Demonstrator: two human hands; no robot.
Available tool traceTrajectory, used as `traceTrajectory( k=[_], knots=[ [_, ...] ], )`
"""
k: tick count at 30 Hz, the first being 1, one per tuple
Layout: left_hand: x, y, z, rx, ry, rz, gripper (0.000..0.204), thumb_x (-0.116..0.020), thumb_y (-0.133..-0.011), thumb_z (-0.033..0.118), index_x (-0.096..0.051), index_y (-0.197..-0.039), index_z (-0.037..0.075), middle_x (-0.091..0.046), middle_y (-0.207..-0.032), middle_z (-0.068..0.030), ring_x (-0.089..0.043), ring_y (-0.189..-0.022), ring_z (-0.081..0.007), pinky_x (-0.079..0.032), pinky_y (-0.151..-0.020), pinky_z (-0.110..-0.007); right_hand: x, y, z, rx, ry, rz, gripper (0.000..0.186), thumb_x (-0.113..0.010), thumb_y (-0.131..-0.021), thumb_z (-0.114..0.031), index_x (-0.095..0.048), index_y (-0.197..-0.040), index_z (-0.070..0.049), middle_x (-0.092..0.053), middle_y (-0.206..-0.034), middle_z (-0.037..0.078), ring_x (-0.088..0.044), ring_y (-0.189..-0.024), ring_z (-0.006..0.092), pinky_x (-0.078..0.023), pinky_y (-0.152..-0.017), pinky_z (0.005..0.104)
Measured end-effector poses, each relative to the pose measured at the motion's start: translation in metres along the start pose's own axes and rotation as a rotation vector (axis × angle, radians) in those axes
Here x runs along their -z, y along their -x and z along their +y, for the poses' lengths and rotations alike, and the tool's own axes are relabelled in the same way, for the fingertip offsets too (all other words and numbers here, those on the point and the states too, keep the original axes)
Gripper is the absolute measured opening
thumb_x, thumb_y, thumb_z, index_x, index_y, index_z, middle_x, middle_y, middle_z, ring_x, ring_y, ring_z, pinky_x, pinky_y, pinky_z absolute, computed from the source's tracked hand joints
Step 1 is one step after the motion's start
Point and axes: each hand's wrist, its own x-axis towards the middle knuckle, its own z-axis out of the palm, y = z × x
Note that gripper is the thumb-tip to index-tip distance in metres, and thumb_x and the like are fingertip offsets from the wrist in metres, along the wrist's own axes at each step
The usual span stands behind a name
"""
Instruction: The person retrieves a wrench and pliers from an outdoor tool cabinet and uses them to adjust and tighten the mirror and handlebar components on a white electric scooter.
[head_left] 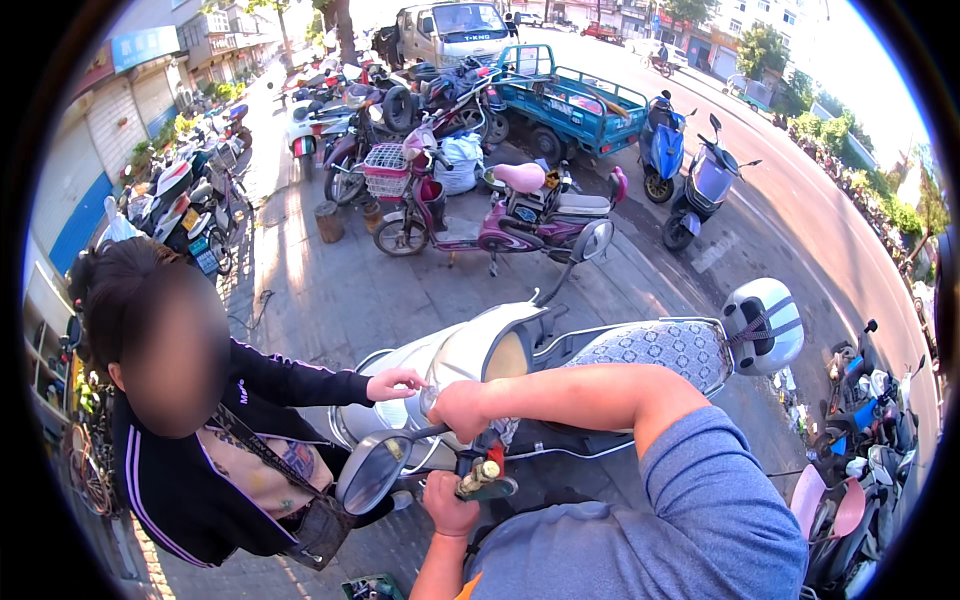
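Observation:
In the head view a white scooter (pixel 420 360) with a patterned seat cover (pixel 645 355) stands crosswise in front of me. My right hand (pixel 460 408) reaches across to its handlebar, closed at the dashboard near the mirror stalk; what it holds is hidden. Lower down, my left hand (pixel 450 503) is closed beside a gold-coloured cylindrical part (pixel 485 472) with red behind it; I cannot make out exactly what it grips. A mirror (pixel 372 472) juts out left of my hands. Another person's hand (pixel 398 384) points its fingers toward the dashboard, close by my right hand.
A person in a dark jacket (pixel 145 475) stands close on my left. A white top box (pixel 762 326) sits behind the seat. Beyond are a pink scooter (pixel 500 235), a teal cargo tricycle (pixel 575 115), blue scooters (pixel 665 150), several parked bikes (pixel 200 205) and a road (pixel 800 200).

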Motion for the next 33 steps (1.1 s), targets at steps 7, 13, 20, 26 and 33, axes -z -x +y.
traceTrajectory(
  k=[7,13,20,26,33],
  knots=[
    [-0.008,0.003,-0.002,0.054,-0.014,0.019,0.022,-0.076,-0.077,0.007,-0.057,-0.088,0.007,-0.057,-0.087,-0.0153,-0.061,-0.079,-0.043,-0.049,-0.069,-0.052,-0.008,-0.001,0.006,-0.071,-0.056,-0.001,0.042,-0.082,-0.07,-0.027,-0.077,-0.106,-0.007,-0.079,-0.098,0.015,-0.077,-0.095,0.036,-0.06,-0.082,0.0471],
    [-0.007,-0.006,0.004,0.111,-0.089,-0.003,0.02,-0.075,-0.076,0.005,-0.058,-0.087,0.007,-0.057,-0.086,-0.0155,-0.06,-0.08,-0.043,-0.048,-0.069,-0.051,-0.008,0.006,0.017,-0.056,-0.199,0.082,0.048,-0.082,-0.071,-0.029,-0.074,-0.113,-0.009,-0.078,-0.095,0.014,-0.076,-0.095,0.0352,-0.059,-0.082,0.0469],
    [-0.003,-0.006,0.004,0.154,-0.186,0.015,0.02,-0.075,-0.074,0.005,-0.059,-0.086,0.007,-0.059,-0.087,-0.0147,-0.061,-0.079,-0.0418,-0.049,-0.069,-0.051,-0.007,0.011,0.022,0.147,-0.04,0.14,0.042,-0.082,-0.077,-0.021,-0.076,-0.116,-0.009,-0.072,-0.114,0.017,-0.072,-0.111,0.0392,-0.058,-0.096,0.0498],
    [-0.005,-0.011,0.01,0.104,-0.202,0.072,0.023,-0.077,-0.074,0.003,-0.058,-0.086,0.006,-0.058,-0.085,-0.0133,-0.062,-0.076,-0.0387,-0.05,-0.065,-0.048,0.005,-0.003,0.02,0.248,0.137,0.096,0.027,-0.076,-0.08,-0.016,-0.078,-0.105,-0.009,-0.079,-0.1,0.016,-0.077,-0.102,0.0359,-0.061,-0.09,0.0487],
    [-0.005,-0.01,0.011,0.124,-0.261,0.092,0.03,-0.086,-0.081,0.013,-0.057,-0.087,0.007,-0.058,-0.084,-0.0107,-0.061,-0.076,-0.0356,-0.049,-0.064,-0.047,0.013,-0.017,0.016,0.163,0.053,-0.049,0.04,-0.078,-0.071,-0.027,-0.076,-0.103,-0.004,-0.079,-0.098,0.022,-0.077,-0.099,0.0395,-0.061,-0.091,0.0472]
  ],
)
